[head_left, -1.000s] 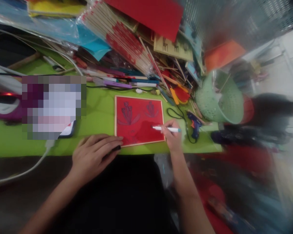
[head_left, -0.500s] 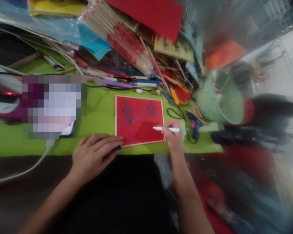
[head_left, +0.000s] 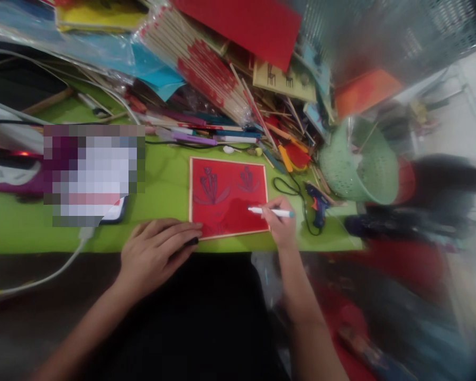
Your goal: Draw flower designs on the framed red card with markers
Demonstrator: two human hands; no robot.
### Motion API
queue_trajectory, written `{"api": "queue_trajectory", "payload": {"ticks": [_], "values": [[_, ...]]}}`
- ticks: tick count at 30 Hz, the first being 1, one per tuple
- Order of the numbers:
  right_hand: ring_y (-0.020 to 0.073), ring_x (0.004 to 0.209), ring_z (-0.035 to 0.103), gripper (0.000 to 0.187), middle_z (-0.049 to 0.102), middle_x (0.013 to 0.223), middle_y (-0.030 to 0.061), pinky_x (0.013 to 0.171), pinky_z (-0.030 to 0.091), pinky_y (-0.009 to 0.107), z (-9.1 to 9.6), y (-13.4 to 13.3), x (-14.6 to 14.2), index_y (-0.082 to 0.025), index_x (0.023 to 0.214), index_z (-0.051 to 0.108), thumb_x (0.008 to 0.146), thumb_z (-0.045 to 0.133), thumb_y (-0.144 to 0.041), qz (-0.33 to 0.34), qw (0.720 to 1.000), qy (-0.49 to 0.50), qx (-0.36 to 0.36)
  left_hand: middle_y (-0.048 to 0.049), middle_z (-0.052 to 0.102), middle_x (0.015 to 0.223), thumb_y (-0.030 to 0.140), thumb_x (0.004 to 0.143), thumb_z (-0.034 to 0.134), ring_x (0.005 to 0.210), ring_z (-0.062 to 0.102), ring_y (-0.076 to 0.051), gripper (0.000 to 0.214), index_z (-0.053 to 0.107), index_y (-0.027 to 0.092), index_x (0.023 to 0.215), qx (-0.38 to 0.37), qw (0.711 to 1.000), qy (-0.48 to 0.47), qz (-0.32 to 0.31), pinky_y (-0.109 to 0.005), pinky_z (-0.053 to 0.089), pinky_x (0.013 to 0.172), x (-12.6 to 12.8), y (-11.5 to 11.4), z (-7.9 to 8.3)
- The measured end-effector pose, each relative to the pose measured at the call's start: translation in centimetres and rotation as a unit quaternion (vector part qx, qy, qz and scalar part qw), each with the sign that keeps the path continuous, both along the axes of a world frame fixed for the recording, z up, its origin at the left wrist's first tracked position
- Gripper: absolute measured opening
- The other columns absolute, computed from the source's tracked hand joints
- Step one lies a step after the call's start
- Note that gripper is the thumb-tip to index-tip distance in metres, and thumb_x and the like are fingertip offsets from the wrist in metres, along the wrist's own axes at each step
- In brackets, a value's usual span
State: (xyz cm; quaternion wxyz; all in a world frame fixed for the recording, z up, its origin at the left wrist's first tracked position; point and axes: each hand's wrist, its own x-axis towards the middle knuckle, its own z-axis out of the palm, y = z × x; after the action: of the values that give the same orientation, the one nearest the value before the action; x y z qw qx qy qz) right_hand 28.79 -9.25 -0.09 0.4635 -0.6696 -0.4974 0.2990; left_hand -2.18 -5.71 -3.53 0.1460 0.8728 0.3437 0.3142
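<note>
A red card point(head_left: 228, 197) with a pale border and dark flower drawings lies on the green table point(head_left: 19, 233). My right hand point(head_left: 280, 225) grips a white marker point(head_left: 270, 211) with a blue end, its tip on the card's right half. My left hand point(head_left: 156, 251) rests at the card's lower left corner, fingers curled over a small dark object point(head_left: 190, 242) that I cannot name.
A blue glue gun point(head_left: 316, 202) with a black cord lies right of the card. A green perforated basket point(head_left: 357, 166) stands beyond it. Pens, sticks, a packet of sticks point(head_left: 198, 66) and coloured papers pile up behind. A phone with a white cable point(head_left: 55, 270) sits left.
The view has shifted slightly. Both hands and the marker stay almost where they were.
</note>
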Motion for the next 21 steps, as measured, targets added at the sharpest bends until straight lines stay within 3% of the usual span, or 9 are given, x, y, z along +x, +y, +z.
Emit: {"api": "queue_trajectory", "payload": {"ticks": [8, 13, 21], "values": [[0.0129, 0.055, 0.053, 0.014, 0.06, 0.061, -0.006, 0.053, 0.041, 0.026, 0.04, -0.02, -0.12, -0.024, 0.08, 0.061, 0.088, 0.071, -0.03, -0.003, 1.0, -0.006, -0.007, 0.0057, 0.083, 0.116, 0.025, 0.098, 0.069, 0.101, 0.071, -0.024, 0.023, 0.07, 0.033, 0.12, -0.007, 1.0, -0.007, 0.003, -0.04, 0.045, 0.079, 0.02, -0.1, -0.02], [0.0127, 0.056, 0.055, 0.013, 0.065, 0.066, -0.0046, 0.055, 0.043, 0.026, -0.27, 0.1, 0.21, -0.024, 0.084, 0.062, 0.089, 0.07, -0.032, -0.033, 0.998, 0.039, 0.027, 0.0062, 0.083, 0.116, 0.027, 0.1, 0.066, 0.099, 0.071, -0.025, 0.021, 0.07, 0.033, 0.12, -0.005, 1.0, -0.005, 0.0, -0.04, 0.045, 0.079, 0.06, -0.01, -0.04], [0.0116, 0.055, 0.056, 0.013, 0.067, 0.068, -0.0048, 0.053, 0.044, 0.024, -0.03, 0.23, -0.06, -0.024, 0.085, 0.062, 0.085, 0.073, -0.03, -0.04, 0.997, 0.064, 0.01, 0.005, 0.083, 0.116, 0.025, 0.098, 0.069, 0.1, 0.071, -0.025, 0.023, 0.071, 0.033, 0.12, -0.002, 1.0, -0.011, 0.0, -0.041, 0.044, 0.079, 0.08, 0.0, 0.03]]}}
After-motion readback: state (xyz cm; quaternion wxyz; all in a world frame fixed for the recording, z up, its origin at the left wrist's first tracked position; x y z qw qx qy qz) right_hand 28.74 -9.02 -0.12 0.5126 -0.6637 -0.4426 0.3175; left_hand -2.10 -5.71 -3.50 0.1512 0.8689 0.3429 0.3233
